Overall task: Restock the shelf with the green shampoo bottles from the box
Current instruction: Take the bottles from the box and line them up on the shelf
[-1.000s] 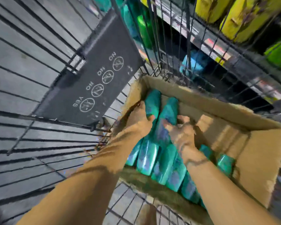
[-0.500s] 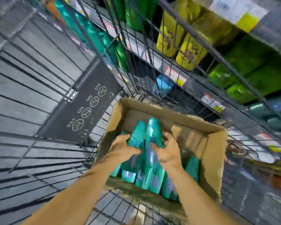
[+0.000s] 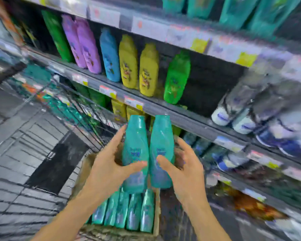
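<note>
Nearest: open cardboard box (image 3: 157, 212), a row of teal-green shampoo bottles (image 3: 123, 211) still lying in it. Above it, left hand (image 3: 109, 166) wrapped around one teal-green plastic bottle (image 3: 135, 153), right hand (image 3: 184, 168) around a second (image 3: 162, 150). Change: half a second ago both were down in the box, now lifted clear, side by side, touching. So pick done, placement pending. Long axes near vertical, caps up, tilted slightly toward the grey metal shelf (image 3: 189, 117) beyond. Matching teal stock on the top shelf, blurred.
</note>
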### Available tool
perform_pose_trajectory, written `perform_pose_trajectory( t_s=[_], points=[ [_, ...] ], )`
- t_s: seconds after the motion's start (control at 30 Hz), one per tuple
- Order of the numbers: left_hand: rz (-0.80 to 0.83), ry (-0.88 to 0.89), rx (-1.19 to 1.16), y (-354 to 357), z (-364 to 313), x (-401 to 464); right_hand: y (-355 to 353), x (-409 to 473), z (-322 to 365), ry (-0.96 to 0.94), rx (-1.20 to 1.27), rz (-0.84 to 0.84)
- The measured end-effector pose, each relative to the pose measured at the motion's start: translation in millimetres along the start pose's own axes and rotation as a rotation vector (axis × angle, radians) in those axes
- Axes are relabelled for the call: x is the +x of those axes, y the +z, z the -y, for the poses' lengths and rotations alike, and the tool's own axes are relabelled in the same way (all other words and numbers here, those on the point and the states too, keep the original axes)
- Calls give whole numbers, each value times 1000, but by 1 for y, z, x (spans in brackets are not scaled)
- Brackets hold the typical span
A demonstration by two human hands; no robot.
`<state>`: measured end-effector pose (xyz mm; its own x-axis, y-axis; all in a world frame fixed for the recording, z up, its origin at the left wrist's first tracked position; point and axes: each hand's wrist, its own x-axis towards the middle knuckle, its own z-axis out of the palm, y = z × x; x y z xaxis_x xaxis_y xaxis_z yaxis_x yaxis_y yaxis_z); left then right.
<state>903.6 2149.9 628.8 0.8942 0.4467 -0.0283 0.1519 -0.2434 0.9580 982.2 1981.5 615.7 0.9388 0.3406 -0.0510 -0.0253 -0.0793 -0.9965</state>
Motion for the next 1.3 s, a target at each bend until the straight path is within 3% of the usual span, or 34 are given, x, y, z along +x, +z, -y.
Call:
perform_pose_trajectory(
  t_s=[0.27,0.5,0.73,0.97,1.3],
  points=[
    [61,297,-29,63,-178,-66,-140,-76,149,-188,2,-89],
    [149,371,-28,92,-276,-92,-210,-109,234,-267,-46,-128],
    [186,327,13,87,-296,-74,-204,-90,249,-297,-52,-126],
    [266,345,-3,39,-289,-1,-155,-26,258,-327,-77,-163],
    [314,348,-99,6,-277,85,-178,114,277,-378,-123,-525]
  ],
)
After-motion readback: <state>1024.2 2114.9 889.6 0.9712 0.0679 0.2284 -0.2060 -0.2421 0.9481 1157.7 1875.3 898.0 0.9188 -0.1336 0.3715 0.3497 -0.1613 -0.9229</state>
